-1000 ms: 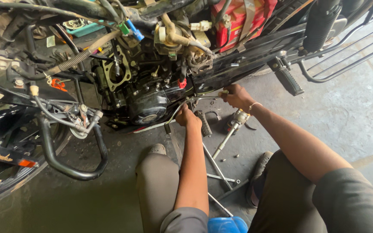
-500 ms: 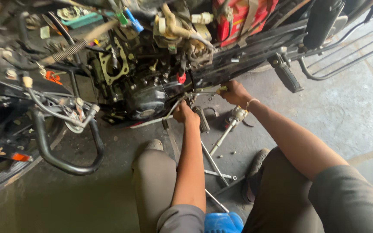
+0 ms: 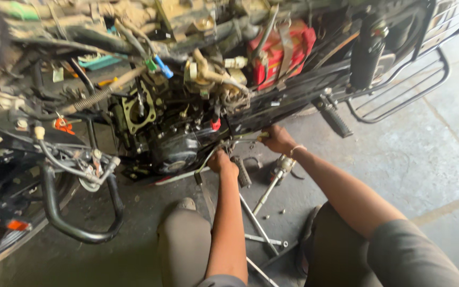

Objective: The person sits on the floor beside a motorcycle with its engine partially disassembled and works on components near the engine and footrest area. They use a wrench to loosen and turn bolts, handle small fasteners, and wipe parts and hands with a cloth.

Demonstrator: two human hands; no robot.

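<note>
Black engine block of stripped motorcycle sits mid-frame, low, above grey concrete floor. Left hand closed in fist at engine's lower right edge, gripping thin metal rod. Right hand curled around silver bar under frame rail, just right of engine. Red canister above. Long-handled tool lies on floor between knees, near right wrist.
</note>
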